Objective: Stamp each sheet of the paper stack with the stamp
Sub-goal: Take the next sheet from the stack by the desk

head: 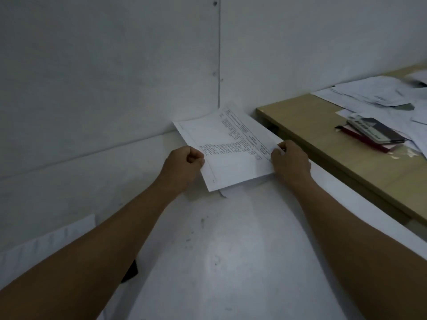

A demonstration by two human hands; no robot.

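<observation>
Paper stack [231, 158] is held over worktop [219, 250] nr wall corner, pinched at opp. side edges by left hand [184, 162] & right hand [290, 160]. Judged light, floppy, sheets slip-prone; two-edge hold is advised.

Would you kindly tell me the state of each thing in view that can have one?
paper stack: printed side up, held at both side edges.
left hand: grips the stack's left edge.
right hand: pinches the stack's right edge.
books: closed, stacked on the wooden desk.
loose papers: scattered, overlapping on that desk.
</observation>
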